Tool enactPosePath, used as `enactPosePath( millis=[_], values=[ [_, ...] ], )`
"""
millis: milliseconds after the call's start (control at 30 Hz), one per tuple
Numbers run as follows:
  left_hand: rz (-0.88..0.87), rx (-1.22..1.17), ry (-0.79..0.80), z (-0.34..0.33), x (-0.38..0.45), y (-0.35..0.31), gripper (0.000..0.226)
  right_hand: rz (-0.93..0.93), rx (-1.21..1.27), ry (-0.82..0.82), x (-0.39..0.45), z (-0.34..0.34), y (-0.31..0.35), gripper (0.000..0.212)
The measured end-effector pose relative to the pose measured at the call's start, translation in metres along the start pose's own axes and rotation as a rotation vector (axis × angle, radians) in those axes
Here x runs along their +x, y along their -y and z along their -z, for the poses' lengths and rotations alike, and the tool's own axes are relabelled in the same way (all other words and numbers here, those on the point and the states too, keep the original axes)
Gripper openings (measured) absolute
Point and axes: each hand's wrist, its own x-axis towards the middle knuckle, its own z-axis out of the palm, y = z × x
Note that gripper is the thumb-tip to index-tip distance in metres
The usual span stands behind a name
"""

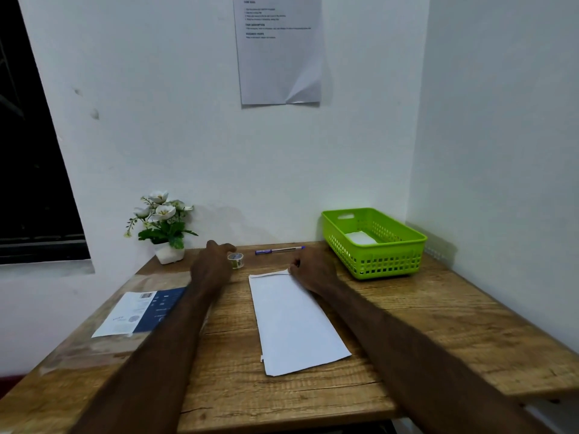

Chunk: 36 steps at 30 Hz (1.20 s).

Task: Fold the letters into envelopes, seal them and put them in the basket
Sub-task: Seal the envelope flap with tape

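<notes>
Envelope [294,321] lies flat on the tabletop [438,324], its far flap edge pinched under the right hand's [313,270] curled fingers [294,264]. Left hand [213,264] reaches for the tape roll [235,260] just beyond its fingertips; whether those fingers have closed on it cannot be told. If the right hand's hold slackens, the flap could spring open before taping. Right of those fingers sits the green basket [391,264]; white walls enclose the corner.

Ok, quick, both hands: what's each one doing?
Left hand: at the tape roll; grip cannot be told.
Right hand: pinching the envelope at its far flap edge.
</notes>
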Motion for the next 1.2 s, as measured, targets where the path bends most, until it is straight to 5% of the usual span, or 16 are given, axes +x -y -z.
enactPosePath(
  millis=[300, 533, 700, 900, 1200],
  values=[
    [-0.119, 0.118, -0.092, -0.008, 0.001, 0.002, 0.023, 0.021, 0.018, 0.008, 0.002, -0.001, 0.000, 0.019],
    [-0.209, -0.392, -0.038, 0.002, 0.003, -0.013, 0.015, -0.030, 0.118, -0.005, 0.005, 0.001, 0.001, 0.017],
    [-0.227, -0.774, 0.055, 0.014, -0.011, -0.029, 0.027, -0.043, 0.609, -0.167, 0.004, 0.015, 0.014, 0.014],
    [-0.258, -0.930, 0.080, 0.020, -0.021, -0.044, 0.023, -0.057, 1.030, -0.029, -0.006, 0.030, 0.026, 0.023],
    [-0.258, -0.987, 0.094, 0.025, -0.024, -0.048, 0.022, -0.043, 1.109, -0.013, -0.008, 0.034, 0.024, 0.024]
  ],
)
